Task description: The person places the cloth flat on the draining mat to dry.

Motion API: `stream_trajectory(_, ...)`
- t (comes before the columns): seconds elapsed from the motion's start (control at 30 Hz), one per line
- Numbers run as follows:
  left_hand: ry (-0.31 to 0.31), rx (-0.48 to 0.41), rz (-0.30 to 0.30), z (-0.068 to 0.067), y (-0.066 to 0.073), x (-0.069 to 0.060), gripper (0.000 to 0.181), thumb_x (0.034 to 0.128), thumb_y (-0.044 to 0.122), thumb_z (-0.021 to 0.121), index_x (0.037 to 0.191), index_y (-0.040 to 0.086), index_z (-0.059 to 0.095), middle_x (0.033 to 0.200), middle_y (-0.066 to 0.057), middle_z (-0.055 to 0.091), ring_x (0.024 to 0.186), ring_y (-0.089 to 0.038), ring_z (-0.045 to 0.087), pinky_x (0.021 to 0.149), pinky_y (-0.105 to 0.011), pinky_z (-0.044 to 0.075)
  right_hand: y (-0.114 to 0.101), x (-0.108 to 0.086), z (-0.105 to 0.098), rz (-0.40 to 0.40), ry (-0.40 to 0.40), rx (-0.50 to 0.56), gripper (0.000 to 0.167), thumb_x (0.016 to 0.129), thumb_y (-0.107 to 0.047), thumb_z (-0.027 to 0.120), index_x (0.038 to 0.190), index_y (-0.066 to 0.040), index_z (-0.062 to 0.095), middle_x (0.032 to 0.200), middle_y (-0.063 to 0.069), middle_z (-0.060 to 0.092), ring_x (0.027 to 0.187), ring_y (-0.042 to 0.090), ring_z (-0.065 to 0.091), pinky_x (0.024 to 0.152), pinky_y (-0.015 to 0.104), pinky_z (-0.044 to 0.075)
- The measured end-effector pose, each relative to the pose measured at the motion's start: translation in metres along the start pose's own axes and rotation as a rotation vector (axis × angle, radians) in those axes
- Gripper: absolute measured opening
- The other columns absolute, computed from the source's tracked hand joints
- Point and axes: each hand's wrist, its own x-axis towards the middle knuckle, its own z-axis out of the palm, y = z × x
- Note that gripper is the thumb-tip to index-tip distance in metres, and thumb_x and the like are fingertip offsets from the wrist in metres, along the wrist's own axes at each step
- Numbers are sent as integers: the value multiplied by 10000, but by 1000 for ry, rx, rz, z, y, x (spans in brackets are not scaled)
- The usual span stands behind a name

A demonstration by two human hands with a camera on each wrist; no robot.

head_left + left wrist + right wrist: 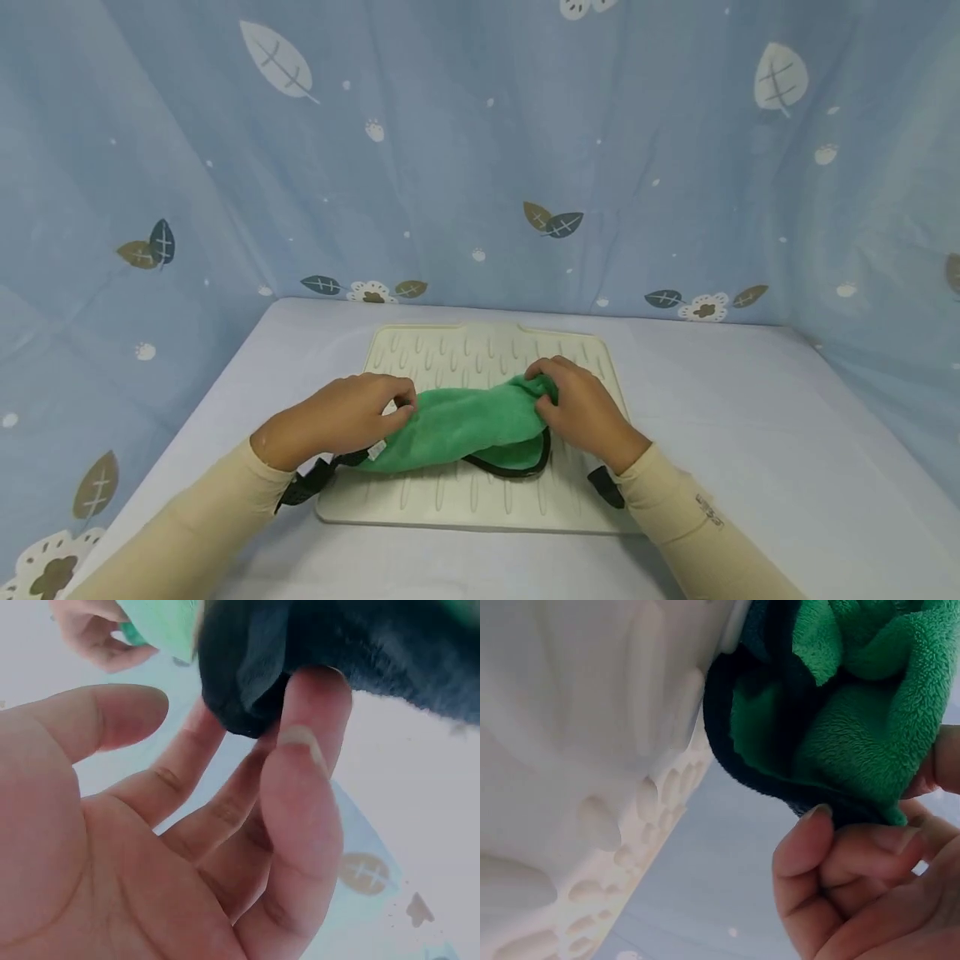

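Observation:
A green plush towel (480, 421) with a dark edging hangs bunched over a ridged cream mat (420, 508). At its left end is my left hand (360, 417), its fingers curled at the cloth. The left wrist view shows the dark edging (247, 675) against those fingers, with the thumb standing apart. My right hand (581, 408) pinches the towel's upper right corner. Seen from the right wrist, the fingers of the right hand (862, 885) grip the dark-edged border, and the towel (870, 735) falls in folds. Part of the lower edge droops near the mat.
The mat lies on a white-covered table (750, 417). Behind and at both sides hangs a blue curtain (450, 150) with leaf prints. A small white tag (377, 450) shows near the left hand. Dark straps (307, 483) are on the wrists.

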Motion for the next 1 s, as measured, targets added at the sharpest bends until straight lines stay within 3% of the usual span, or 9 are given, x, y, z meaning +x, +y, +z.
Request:
stream_trajectory(0.07, 28, 19, 1, 1, 0, 6, 195, 1020, 243, 528, 854, 214, 626, 823, 82, 630, 607, -72, 469, 608, -307, 410, 0, -1, 1, -25, 3, 0, 296, 862, 21, 646, 1122, -113, 686, 1108, 38, 680, 865, 128, 590, 760, 323, 501)
stream_trajectory(0.17, 110, 35, -18, 5, -1, 15, 340, 1018, 245, 545, 684, 196, 499, 597, 79, 443, 500, -83, 343, 508, -269, 294, -1, -1, 2, -66, 10, 4, 301, 863, 37, 636, 1120, -110, 689, 1128, 35, 690, 904, 124, 621, 776, 327, 523)
stream_trajectory(0.23, 176, 44, -31, 9, 0, 21, 409, 1010, 254, 572, 632, 184, 433, 546, 72, 354, 493, -83, 321, 486, -260, 258, -2, -1, 2, -87, 19, 13, 303, 864, 44, 630, 1120, -106, 691, 1146, 37, 695, 922, 124, 633, 787, 330, 531)
stream_trajectory(0.3, 207, 43, -43, 13, 1, 26, 390, 994, 271, 610, 645, 186, 458, 534, 72, 365, 483, -87, 335, 474, -258, 265, -3, -1, 2, -100, 29, 18, 308, 864, 51, 624, 1119, -107, 693, 1160, 38, 697, 928, 123, 638, 787, 330, 535)
stream_trajectory(0.43, 183, 17, -97, 22, 1, 34, 155, 982, 310, 635, 911, 172, 621, 595, 67, 522, 479, -99, 441, 462, -274, 341, -2, -2, 2, -123, 43, 23, 318, 863, 64, 617, 1115, -114, 695, 1163, 27, 700, 956, 123, 655, 780, 324, 535)
stream_trajectory(0.57, 160, -30, -137, 30, -1, 38, 240, 1007, 317, 596, 1184, 159, 631, 742, 69, 643, 531, -91, 531, 501, -286, 410, -2, -2, 2, -153, 39, 41, 327, 869, 73, 599, 1107, -132, 693, 1168, 6, 698, 1018, 131, 673, 797, 325, 545)
stream_trajectory(0.8, 191, -57, -58, 35, -2, 37, 166, 999, 216, 611, 1130, 159, 697, 775, 36, 632, 571, -92, 516, 518, -280, 418, -1, -4, 1, -210, 49, 82, 306, 870, 77, 582, 1054, -129, 713, 1179, 6, 705, 1084, 152, 681, 841, 347, 561)
stream_trajectory(1.0, 229, -102, -37, 26, -1, 30, 51, 935, 158, 637, 978, 170, 661, 901, 18, 647, 515, -101, 398, 540, -285, 390, -1, -4, 1, -248, 108, 110, 304, 869, 92, 581, 1033, -123, 719, 1155, 8, 706, 1047, 142, 682, 780, 310, 545)
